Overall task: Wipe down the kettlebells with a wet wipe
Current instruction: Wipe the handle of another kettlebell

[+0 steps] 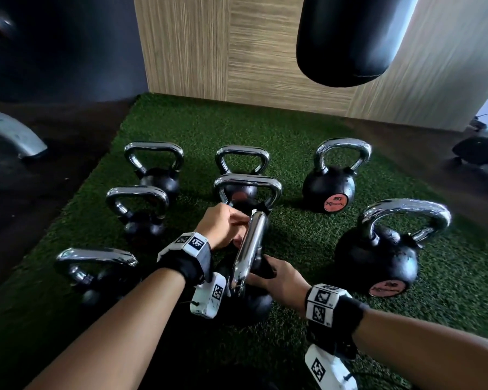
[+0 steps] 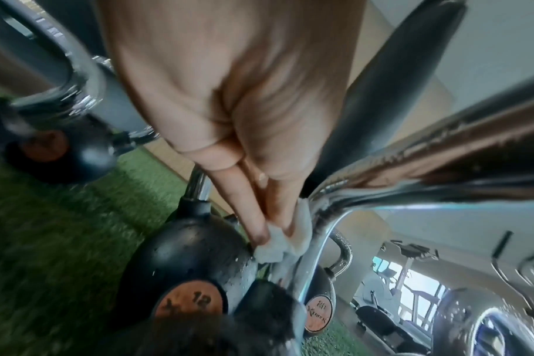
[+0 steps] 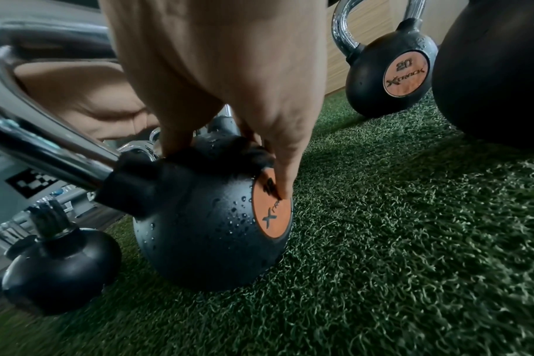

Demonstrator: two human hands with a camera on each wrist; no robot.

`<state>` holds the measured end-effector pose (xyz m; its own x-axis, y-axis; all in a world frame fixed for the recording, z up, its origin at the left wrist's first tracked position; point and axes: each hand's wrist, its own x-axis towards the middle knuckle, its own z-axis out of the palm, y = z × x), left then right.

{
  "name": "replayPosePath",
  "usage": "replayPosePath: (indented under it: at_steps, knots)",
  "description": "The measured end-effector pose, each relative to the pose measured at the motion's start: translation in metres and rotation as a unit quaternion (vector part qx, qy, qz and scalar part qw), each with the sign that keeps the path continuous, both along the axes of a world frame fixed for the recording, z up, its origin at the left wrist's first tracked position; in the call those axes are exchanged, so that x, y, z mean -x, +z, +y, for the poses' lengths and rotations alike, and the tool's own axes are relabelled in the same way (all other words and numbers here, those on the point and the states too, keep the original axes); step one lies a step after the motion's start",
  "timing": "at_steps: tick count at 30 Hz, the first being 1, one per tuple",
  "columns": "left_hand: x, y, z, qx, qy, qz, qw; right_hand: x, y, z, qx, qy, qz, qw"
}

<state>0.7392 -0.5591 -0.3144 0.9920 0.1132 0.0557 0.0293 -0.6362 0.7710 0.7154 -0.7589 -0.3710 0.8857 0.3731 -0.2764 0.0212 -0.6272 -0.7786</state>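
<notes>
Several black kettlebells with chrome handles stand on green turf (image 1: 307,243). The nearest middle kettlebell (image 1: 254,305) shows its handle (image 1: 250,249) edge-on. My left hand (image 1: 241,233) pinches a white wet wipe (image 2: 278,240) against that handle where its leg (image 2: 317,238) bends down. My right hand (image 1: 261,277) grips the top of the same kettlebell's wet ball (image 3: 204,228), thumb on one side and fingertips (image 3: 284,185) on its orange label (image 3: 273,212). The wipe is hidden in the head view.
A 12 kettlebell (image 2: 192,265) stands just behind the wiped handle, a 20 kettlebell (image 1: 330,187) at the back right and a large one (image 1: 378,254) at the right. A black punching bag (image 1: 347,38) hangs above. A wood-panelled wall (image 1: 237,52) closes the back.
</notes>
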Motion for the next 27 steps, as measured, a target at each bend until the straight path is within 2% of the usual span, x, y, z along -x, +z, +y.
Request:
replayPosePath:
  at_steps: [3, 9, 12, 16, 19, 23, 27]
  knots:
    - [0.002, 0.015, 0.004, 0.016, 0.001, -0.040, 0.999, -0.002, -0.003, -0.001, -0.006, -0.002, -0.003, 1.000]
    - [0.020, 0.019, 0.017, 0.090, -0.079, -0.047, 0.992, -0.007, -0.010, -0.004, -0.028, 0.001, 0.016, 0.999]
    - [0.021, 0.024, 0.017, 0.089, -0.097, -0.049, 0.990, -0.009, -0.010, -0.004, -0.046, 0.004, 0.016, 0.999]
    - [0.028, 0.030, 0.023, 0.100, -0.107, -0.016, 0.989, -0.010, -0.009, -0.004, -0.054, 0.010, 0.019, 0.998]
    - [0.040, 0.031, 0.033, 0.130, -0.161, 0.044, 0.977, -0.008, -0.009, -0.004, -0.063, 0.010, 0.020, 0.998]
    - [0.046, 0.037, 0.033, 0.136, -0.163, 0.031, 0.977, -0.009, -0.008, -0.004, -0.059, 0.014, 0.009, 0.998]
    - [0.062, 0.030, 0.031, 0.200, -0.159, 0.055, 0.965, -0.007, -0.006, -0.003, -0.045, 0.020, 0.005, 0.999]
